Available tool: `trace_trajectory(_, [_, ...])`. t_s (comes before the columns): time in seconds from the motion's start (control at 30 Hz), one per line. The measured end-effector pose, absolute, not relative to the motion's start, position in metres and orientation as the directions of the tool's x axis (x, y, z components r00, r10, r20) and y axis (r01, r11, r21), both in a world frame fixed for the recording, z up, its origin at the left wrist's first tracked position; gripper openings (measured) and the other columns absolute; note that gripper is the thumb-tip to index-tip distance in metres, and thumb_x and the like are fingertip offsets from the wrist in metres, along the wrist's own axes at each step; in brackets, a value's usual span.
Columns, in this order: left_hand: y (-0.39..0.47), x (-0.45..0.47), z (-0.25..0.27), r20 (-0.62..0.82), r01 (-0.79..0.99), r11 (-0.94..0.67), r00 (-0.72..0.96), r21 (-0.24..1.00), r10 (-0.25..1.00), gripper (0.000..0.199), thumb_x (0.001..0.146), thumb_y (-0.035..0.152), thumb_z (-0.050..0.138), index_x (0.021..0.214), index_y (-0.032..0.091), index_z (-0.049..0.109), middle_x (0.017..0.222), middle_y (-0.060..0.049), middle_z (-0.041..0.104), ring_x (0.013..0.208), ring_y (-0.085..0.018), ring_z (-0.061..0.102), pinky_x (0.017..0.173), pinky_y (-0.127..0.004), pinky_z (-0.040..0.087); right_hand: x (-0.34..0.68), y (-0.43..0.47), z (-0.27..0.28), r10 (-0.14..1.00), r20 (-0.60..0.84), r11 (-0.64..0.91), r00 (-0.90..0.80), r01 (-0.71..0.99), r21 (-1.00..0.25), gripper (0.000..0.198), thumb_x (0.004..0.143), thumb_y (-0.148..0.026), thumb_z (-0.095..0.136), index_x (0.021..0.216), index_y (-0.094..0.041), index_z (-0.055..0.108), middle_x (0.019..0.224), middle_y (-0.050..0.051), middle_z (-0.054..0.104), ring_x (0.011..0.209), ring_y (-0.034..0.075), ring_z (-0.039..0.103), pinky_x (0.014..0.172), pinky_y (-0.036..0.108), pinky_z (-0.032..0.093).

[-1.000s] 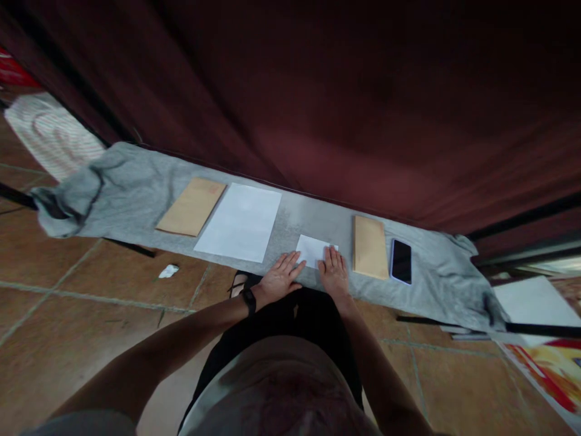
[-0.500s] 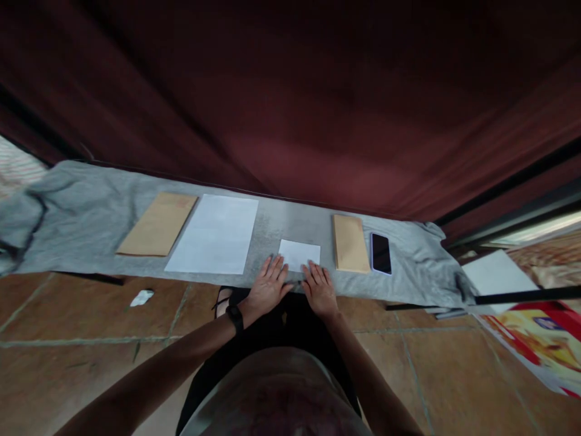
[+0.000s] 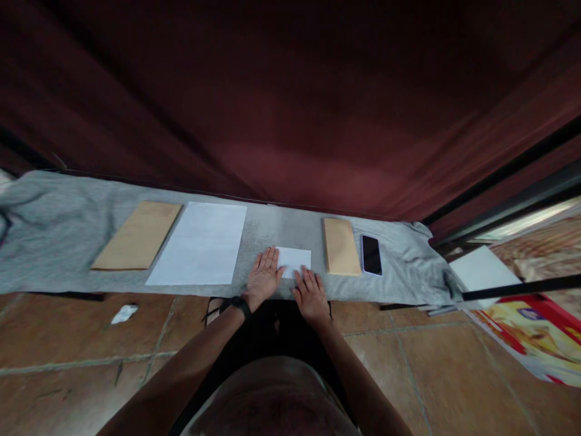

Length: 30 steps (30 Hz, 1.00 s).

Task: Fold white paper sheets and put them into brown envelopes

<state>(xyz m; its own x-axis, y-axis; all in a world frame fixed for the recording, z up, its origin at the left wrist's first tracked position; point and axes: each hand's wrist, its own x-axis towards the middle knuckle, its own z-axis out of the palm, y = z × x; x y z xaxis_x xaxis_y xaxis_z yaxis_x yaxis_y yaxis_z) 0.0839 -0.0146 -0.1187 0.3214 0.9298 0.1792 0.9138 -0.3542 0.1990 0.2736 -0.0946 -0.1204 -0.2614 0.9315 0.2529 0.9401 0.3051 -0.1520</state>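
A small white piece of paper (image 3: 295, 259), perhaps folded, lies flat on the grey cloth (image 3: 281, 227) in front of me. Along its left edge rests my left hand (image 3: 264, 277), palm down with fingers extended and the thumb over the paper's lower left corner. My right hand (image 3: 311, 295) lies flat at the lower right corner, its fingertips touching or just beside the paper's near edge. Neither hand grips anything. To the left is a large white sheet (image 3: 200, 245); to the right, a narrow brown envelope-like packet (image 3: 341, 247).
A larger brown envelope-like packet (image 3: 138, 235) lies at the far left of the cloth. Right of the narrow packet is a phone (image 3: 371, 255) with a dark screen. A dark red curtain (image 3: 281, 121) hangs behind. A colourful box (image 3: 538, 333) stands low at the right.
My left hand has moved up along the small paper's left edge. My right hand has slid down slightly toward its near corner. The whole view has shifted a little.
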Motion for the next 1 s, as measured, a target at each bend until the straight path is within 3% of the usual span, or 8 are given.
trace_trajectory(0.17, [-0.02, 0.084, -0.115, 0.176, 0.935, -0.307, 0.277, 0.179, 0.945, 0.06, 0.104, 0.034, 0.027, 0.155, 0.005, 0.038, 0.163, -0.017, 0.036, 0.155, -0.028, 0.026, 0.127, -0.051, 0.02, 0.273, -0.095, -0.121, 0.929, 0.259, 0.309, -0.263, 0.939, -0.153, 0.051, 0.106, -0.034, 0.045, 0.155, -0.02, 0.043, 0.163, 0.013, 0.038, 0.148, 0.029, 0.038, 0.123, 0.049, 0.026])
trace_trajectory(0.37, [-0.045, 0.094, -0.112, 0.237, 0.814, -0.549, 0.505, 0.188, 0.83, 0.053, 0.104, 0.031, 0.036, 0.154, 0.014, 0.043, 0.163, -0.013, 0.037, 0.154, -0.024, 0.029, 0.127, -0.046, 0.024, 0.274, -0.095, -0.125, 0.931, 0.26, 0.305, -0.256, 0.937, -0.17, 0.05, 0.107, -0.032, 0.042, 0.154, -0.018, 0.044, 0.162, 0.013, 0.039, 0.148, 0.028, 0.039, 0.122, 0.049, 0.026])
trace_trajectory(0.5, [-0.052, 0.093, -0.114, 0.249, 0.808, -0.559, 0.511, 0.186, 0.823, 0.055, 0.103, 0.034, 0.042, 0.155, 0.017, 0.042, 0.163, -0.015, 0.036, 0.153, -0.026, 0.031, 0.125, -0.046, 0.027, 0.275, -0.083, -0.123, 0.939, 0.257, 0.285, -0.227, 0.934, -0.216, 0.048, 0.108, -0.029, 0.036, 0.153, -0.015, 0.045, 0.157, 0.012, 0.048, 0.145, 0.024, 0.044, 0.122, 0.045, 0.028])
trace_trajectory(0.67, [-0.049, 0.092, -0.114, 0.248, 0.809, -0.558, 0.511, 0.184, 0.823, 0.054, 0.101, 0.036, 0.048, 0.154, 0.025, 0.044, 0.165, -0.015, 0.034, 0.153, -0.03, 0.031, 0.123, -0.048, 0.03, 0.273, -0.058, -0.12, 0.947, 0.261, 0.239, -0.187, 0.954, -0.181, 0.048, 0.107, -0.032, 0.041, 0.152, -0.017, 0.048, 0.16, 0.013, 0.042, 0.147, 0.028, 0.042, 0.12, 0.047, 0.031])
trace_trajectory(1.0, [-0.048, 0.088, -0.109, 0.166, 0.826, -0.529, 0.504, 0.193, 0.848, 0.052, 0.1, 0.031, 0.05, 0.148, 0.013, 0.05, 0.16, -0.019, 0.042, 0.149, -0.03, 0.038, 0.122, -0.048, 0.032, 0.271, -0.052, -0.127, 0.939, 0.306, 0.209, -0.158, 0.968, -0.14, 0.051, 0.106, -0.033, 0.043, 0.155, -0.017, 0.044, 0.161, 0.016, 0.041, 0.145, 0.029, 0.043, 0.118, 0.049, 0.033])
